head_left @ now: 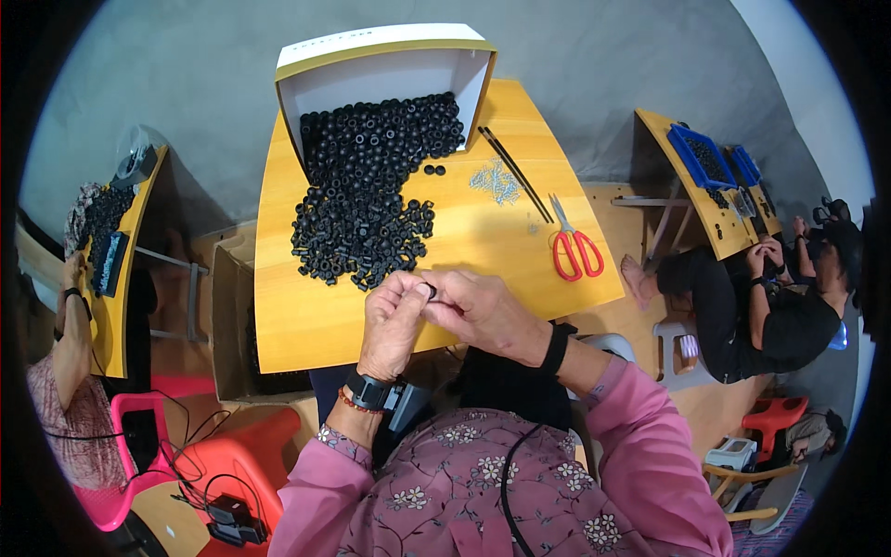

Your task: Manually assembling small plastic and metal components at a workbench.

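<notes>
"Left hand (388, 311) and right hand (483, 311) meet near the centre of the frame, at the lower edge of the yellow bench (520, 292). What do they do?"

"Left thumb and fingers pinch one small black piece (432, 292). Right fingertips are closed against the same piece, but how firmly, I cannot tell."

"Which way does its long axis go?"

"This also I cannot tell; the fingers cover most of it."

"And where do the other pieces lie?"

"Their black pile (362, 227) is up and to the left of the hands. It spreads downward in the frame, so its lower end comes near to the left hand, which is the nearer one. I think this is the relation that matters most for reaching another piece."

"Please tell me about the containers."

"At the upper middle stands a white box (380, 82), its open side facing the person. Black pieces fill its lower part and spill onto the bench. At the upper right, on a further bench (664, 139), a blue tray (684, 160) holds more small dark pieces. At the left, beside the yellow bench, is a brown carton (230, 325); its contents are mostly hidden."
</notes>
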`<state>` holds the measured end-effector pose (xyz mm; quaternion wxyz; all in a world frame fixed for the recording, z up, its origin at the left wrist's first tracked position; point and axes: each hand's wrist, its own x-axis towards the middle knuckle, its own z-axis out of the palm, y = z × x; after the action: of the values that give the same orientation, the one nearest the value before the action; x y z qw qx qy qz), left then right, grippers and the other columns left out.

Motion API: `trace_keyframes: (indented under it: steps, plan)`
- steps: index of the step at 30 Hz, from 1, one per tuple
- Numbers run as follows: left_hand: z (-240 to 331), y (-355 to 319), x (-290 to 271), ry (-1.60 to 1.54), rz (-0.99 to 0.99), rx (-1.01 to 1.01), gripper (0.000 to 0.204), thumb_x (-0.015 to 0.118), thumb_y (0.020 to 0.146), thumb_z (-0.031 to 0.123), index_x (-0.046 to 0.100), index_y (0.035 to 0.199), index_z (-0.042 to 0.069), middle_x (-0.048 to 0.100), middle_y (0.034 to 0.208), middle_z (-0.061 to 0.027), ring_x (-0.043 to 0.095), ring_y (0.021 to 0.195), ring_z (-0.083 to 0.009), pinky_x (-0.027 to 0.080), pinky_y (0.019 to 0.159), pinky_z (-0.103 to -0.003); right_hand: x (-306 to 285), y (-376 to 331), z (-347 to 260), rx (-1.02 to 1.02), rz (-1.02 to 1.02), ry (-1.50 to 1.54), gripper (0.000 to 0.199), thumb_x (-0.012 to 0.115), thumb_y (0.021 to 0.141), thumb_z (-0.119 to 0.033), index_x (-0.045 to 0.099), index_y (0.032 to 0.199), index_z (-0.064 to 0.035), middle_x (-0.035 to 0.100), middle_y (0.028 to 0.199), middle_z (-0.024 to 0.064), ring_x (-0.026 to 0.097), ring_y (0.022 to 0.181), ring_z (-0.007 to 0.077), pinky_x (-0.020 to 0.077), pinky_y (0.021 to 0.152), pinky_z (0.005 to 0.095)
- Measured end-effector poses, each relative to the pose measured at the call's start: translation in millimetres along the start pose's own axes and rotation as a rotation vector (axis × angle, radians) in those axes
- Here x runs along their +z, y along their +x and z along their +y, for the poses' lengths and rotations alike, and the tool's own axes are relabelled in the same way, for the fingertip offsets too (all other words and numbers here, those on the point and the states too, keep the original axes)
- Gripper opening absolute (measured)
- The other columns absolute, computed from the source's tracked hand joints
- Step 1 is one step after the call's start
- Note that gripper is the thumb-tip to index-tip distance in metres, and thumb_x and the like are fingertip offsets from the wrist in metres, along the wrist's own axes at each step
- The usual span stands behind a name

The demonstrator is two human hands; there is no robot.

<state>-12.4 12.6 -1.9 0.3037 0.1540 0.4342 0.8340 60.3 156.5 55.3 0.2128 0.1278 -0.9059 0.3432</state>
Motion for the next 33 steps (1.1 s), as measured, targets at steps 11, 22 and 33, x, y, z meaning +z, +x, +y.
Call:
trace_keyframes:
  steps: [11,22,33]
  plan:
    - [70.8,5.8,-35.2,0.263,0.527,0.601,0.014,0.06,0.095,0.004,0.06,0.11,0.005,0.064,0.089,-0.0076,0.059,0.072,-0.0132,0.052,0.066,-0.028,-28.2,32.0,77.3,0.262,0.006,0.008,0.023,0.062,0.088,-0.005,0.067,0.108,0.005,0.066,0.091,0.0233,0.066,0.089,0.038,0.0525,0.078,0.0428]
    - [98.0,-16.1,-175.5,0.294,1.291,0.483,0.036,0.065,0.091,0.003,0.053,0.125,0.005,0.057,0.107,-0.0032,0.053,0.094,-0.014,0.045,0.085,-0.031,-7.6,69.0,99.2,0.06,-0.183,-0.265,0.024,0.057,0.083,0.006,0.067,0.104,0.007,0.062,0.092,0.0206,0.062,0.09,0.0385,0.0516,0.083,0.0438]
    - [91.8,0.1,-81.1,0.553,0.759,0.665,0.018,0.062,0.097,0.009,0.065,0.112,0.0,0.068,0.092,-0.0042,0.056,0.073,-0.0079,0.046,0.067,-0.022,-10.8,17.5,47.0,0.275,0.04,0.293,0.012,0.069,0.084,0.002,0.061,0.094,0.0031,0.064,0.083,0.0096,0.064,0.073,0.0133,0.0511,0.063,0.0276]
